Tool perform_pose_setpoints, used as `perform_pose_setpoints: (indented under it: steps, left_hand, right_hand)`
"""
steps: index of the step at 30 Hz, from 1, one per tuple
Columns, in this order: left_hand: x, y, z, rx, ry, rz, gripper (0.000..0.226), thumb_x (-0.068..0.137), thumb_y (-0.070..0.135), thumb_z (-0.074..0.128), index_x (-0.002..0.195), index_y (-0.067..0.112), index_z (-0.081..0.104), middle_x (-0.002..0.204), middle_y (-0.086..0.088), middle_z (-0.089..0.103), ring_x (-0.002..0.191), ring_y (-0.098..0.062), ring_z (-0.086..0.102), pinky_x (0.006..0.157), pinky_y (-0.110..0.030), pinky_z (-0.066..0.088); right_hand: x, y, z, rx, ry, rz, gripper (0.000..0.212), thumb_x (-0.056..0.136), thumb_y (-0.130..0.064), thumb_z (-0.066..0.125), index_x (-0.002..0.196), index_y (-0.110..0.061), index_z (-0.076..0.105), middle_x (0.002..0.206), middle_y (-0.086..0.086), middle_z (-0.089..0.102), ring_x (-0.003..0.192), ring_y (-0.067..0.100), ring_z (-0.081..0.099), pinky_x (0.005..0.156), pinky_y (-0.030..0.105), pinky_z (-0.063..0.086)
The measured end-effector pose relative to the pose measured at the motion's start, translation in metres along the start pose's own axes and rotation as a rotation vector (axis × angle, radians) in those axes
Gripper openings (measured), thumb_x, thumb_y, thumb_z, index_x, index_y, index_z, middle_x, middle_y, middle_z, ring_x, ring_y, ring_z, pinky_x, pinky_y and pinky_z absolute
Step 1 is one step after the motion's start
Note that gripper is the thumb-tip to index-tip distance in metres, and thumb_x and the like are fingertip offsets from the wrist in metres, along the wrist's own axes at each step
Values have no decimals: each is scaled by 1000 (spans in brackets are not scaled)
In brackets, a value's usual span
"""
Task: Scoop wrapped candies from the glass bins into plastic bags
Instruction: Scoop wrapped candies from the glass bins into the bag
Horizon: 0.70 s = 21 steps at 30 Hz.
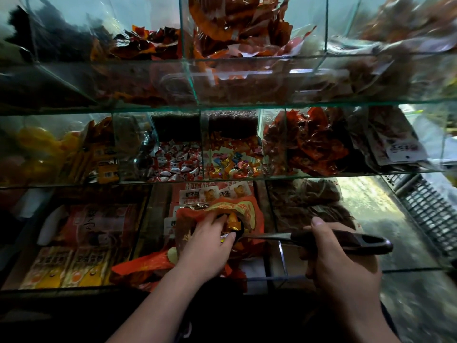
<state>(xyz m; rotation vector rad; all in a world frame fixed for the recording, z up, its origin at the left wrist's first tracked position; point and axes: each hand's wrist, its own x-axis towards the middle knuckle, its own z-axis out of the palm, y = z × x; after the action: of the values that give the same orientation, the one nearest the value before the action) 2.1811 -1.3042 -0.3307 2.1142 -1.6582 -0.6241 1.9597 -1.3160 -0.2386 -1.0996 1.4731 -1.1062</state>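
Note:
My right hand grips the dark handle of a ladle-like scoop that reaches left into a red and gold plastic bag. The scoop's bowl holds gold-wrapped candies at the bag's mouth. My left hand rests over the bag's opening, its fingers touching the scoop's bowl and the candies, thumb against the bowl's rim. The bag hangs in front of the lowest glass bin. Above, two glass bins hold wrapped candies: a red-and-white kind and a mixed coloured kind.
Glass shelves rise in three tiers, with vertical glass dividers. Upper bins hold red and orange packets; a right bin holds crumpled red wrappers. Yellow packets lie at the lower left. A wire basket stands at the right.

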Motion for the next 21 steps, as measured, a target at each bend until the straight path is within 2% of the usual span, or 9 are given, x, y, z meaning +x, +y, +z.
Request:
perform_pose_setpoints:
  steps: [3,6,8,10,13,16,19,21]
  left_hand:
    - [-8,2,-1,-22,71,34,53,102,51,43,148,24,45,147,9,43,139,-12,35,115,-33,30]
    - [-13,8,-5,-58,142,34,52,102,51,42,146,24,47,153,7,40,145,-13,29,120,-36,26]
    - [-16,14,-10,-86,189,50,52,103,51,41,148,25,46,158,8,34,150,-11,20,123,-40,22]
    - [-15,20,-17,-104,227,91,54,103,53,39,150,28,43,160,11,31,151,-8,15,124,-43,20]
    - [-5,31,-32,-94,284,160,59,100,57,33,149,27,46,158,11,35,150,-8,20,121,-40,22]
    - [23,44,-52,-31,333,230,60,98,55,34,145,22,51,155,5,42,146,-14,29,118,-43,26]
    - [63,54,-68,-21,279,259,59,100,55,38,148,23,48,158,2,37,147,-20,28,119,-43,23]
    - [87,59,-71,-96,230,208,58,102,55,42,152,26,41,163,4,24,151,-18,17,122,-42,18]
  right_hand:
    - [3,-6,1,103,-38,81,38,106,-25,49,74,-11,62,36,4,50,20,8,36,29,13,28]
    - [3,-9,-4,173,-80,103,37,107,-21,45,77,-7,60,35,3,49,18,8,33,27,11,25]
    - [0,-14,-7,188,-80,63,35,104,-28,52,74,-14,63,39,5,55,20,9,35,28,12,27]
    - [-1,-22,-10,191,-64,24,32,93,-41,60,70,-19,67,45,8,59,21,8,37,29,12,28]
    - [3,-32,-15,259,-93,81,35,92,-49,55,82,-17,67,48,6,59,23,8,37,33,11,29]
    - [11,-41,-14,220,-65,42,45,74,-61,47,82,-24,72,54,4,64,30,12,44,43,19,34]
    - [24,-47,-1,283,-10,5,39,77,-59,49,67,-34,77,53,0,63,35,9,50,38,21,38]
    - [37,-46,12,327,-1,-19,38,78,-62,55,72,-32,78,56,0,68,41,8,58,42,24,46]
